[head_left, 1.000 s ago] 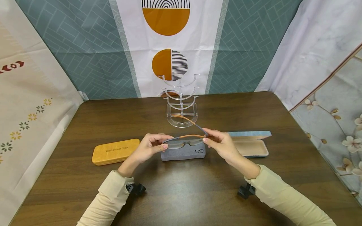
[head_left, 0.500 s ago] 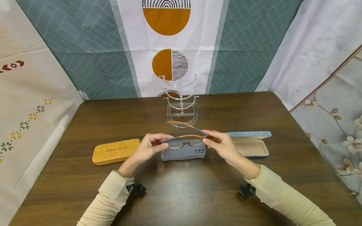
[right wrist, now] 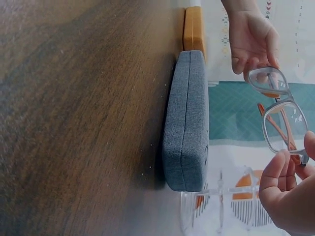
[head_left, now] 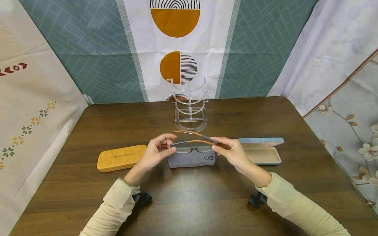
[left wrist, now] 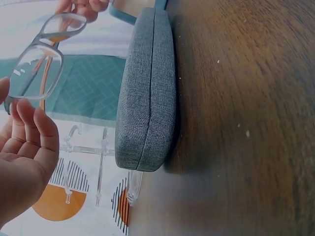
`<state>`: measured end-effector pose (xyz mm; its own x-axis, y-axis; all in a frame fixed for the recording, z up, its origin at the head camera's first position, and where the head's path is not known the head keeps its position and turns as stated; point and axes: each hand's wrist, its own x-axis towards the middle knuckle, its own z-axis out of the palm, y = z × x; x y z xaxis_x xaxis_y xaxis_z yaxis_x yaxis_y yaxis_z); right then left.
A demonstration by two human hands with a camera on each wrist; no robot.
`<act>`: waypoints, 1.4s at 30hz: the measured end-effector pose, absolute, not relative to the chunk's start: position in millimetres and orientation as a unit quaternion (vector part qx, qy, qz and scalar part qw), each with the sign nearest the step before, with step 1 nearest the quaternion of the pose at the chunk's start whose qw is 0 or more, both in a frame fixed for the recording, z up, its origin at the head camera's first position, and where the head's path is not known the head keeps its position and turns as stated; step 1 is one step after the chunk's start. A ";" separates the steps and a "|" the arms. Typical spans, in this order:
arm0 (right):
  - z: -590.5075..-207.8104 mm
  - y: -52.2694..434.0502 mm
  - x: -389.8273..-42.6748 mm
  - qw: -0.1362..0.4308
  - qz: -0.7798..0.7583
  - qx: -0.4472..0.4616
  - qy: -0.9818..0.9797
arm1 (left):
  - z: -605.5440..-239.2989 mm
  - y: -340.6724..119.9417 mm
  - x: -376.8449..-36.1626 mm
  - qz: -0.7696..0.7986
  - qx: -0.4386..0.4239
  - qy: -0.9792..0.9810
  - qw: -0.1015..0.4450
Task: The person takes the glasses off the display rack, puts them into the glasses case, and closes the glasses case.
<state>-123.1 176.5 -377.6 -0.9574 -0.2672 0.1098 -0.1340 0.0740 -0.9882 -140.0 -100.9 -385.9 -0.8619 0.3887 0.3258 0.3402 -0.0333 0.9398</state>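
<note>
A pair of eyeglasses [head_left: 193,141] with grey rims and orange-tipped temples is held up between both hands, above the grey glasses case [head_left: 189,160]. My left hand [head_left: 156,152] pinches the left end of the frame, its index finger raised off the hinge. At the other end, my right hand [head_left: 231,150] grips the frame by the hinge between thumb and fingers. The left temple lies folded along the lenses; the right one slants partway in. Both wrist views show the lenses of the eyeglasses [right wrist: 288,98] beside the closed grey case [left wrist: 147,93].
A yellow glasses case [head_left: 121,158] lies closed at the left. Behind the right hand, a light-blue case [head_left: 262,154] stands with its lid up. A clear tiered eyeglass stand [head_left: 190,113] is at the back of the brown wooden table [head_left: 189,203].
The right temple has swung inward, nearer the lenses. My left index finger has lifted from the frame's end. The right hand has hardly moved.
</note>
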 end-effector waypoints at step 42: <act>-382.4 195.6 -121.7 0.050 -0.674 -0.119 0.728 | -387.3 -88.5 -137.4 0.643 0.174 0.745 0.035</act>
